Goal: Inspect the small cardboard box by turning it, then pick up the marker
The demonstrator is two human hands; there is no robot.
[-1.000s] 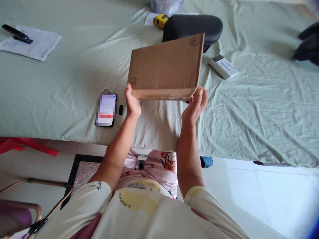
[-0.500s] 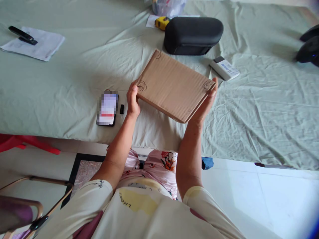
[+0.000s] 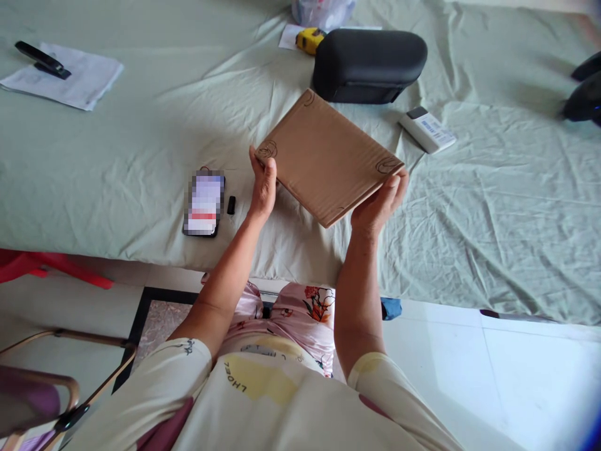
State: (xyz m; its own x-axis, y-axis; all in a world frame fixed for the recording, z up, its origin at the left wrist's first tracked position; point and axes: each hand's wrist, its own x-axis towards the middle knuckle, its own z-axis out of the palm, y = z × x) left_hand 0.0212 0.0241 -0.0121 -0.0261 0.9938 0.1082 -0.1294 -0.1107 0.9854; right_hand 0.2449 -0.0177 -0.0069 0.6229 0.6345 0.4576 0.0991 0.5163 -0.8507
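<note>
A flat brown cardboard box with scribbled pen marks near its corners is held up over the cloth-covered table, tilted. My left hand grips its left corner, thumb along the near side. At the opposite corner, my right hand is closed on the box, its fingers partly hidden underneath. Left of my left hand lie a smartphone with a lit, blurred screen and a small black object.
Beyond the box stand a black zip case, a yellow tape measure and a white-and-grey device. Papers with a black stapler lie far left. A metal-framed chair stands at the lower left.
The cardboard box has turned between my hands, its near corner swinging left. My left hand has shifted a little right, and my right hand has come slightly lower.
</note>
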